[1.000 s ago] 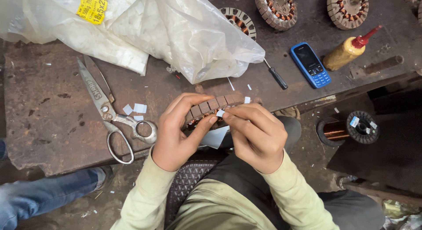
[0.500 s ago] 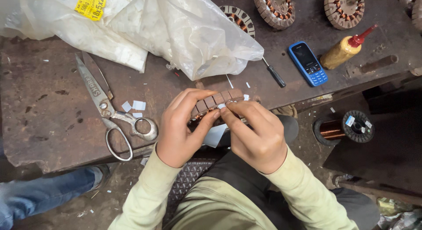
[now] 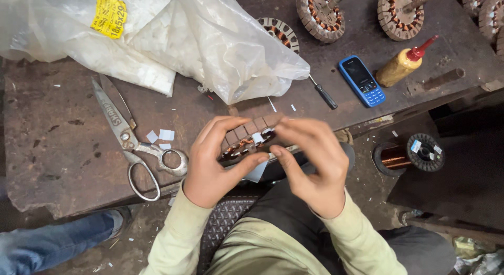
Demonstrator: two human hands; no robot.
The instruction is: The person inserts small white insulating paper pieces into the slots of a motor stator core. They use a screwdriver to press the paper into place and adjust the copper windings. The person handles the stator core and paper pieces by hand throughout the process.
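Over the near edge of the table, both hands held a round metal motor ring with copper wire inside. The left hand clamped its rim; the right hand pinched at its 3 o'clock side. It looked heavy, stiff, sharp-edged. Outer rim seemed safest to hold, wires looked easy to hurt. Scissors lay at 9 o'clock.
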